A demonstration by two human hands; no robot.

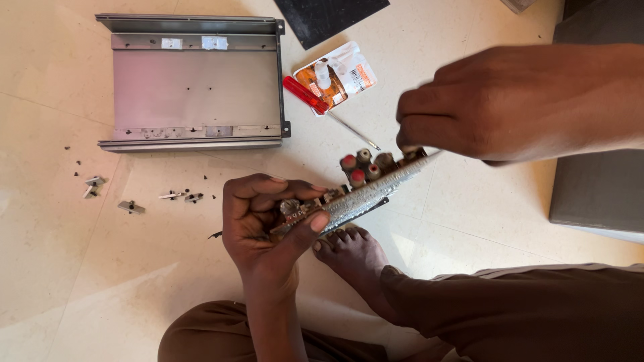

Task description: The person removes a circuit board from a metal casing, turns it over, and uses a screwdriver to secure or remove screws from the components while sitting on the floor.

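A pale tiled floor (80,281) carries everything, and the landmark on it is an open grey metal case (194,84) lying flat. Just right of the case lie a red-handled screwdriver (305,94) and, touching it, a small orange and white packet (342,72), while a dark mat (329,17) sits beyond the case's far right corner. Below the case, toward its left end, small metal brackets (92,184) and loose screws (181,195) are scattered, and a bare foot (352,255) rests on the tiles well below its right corner.
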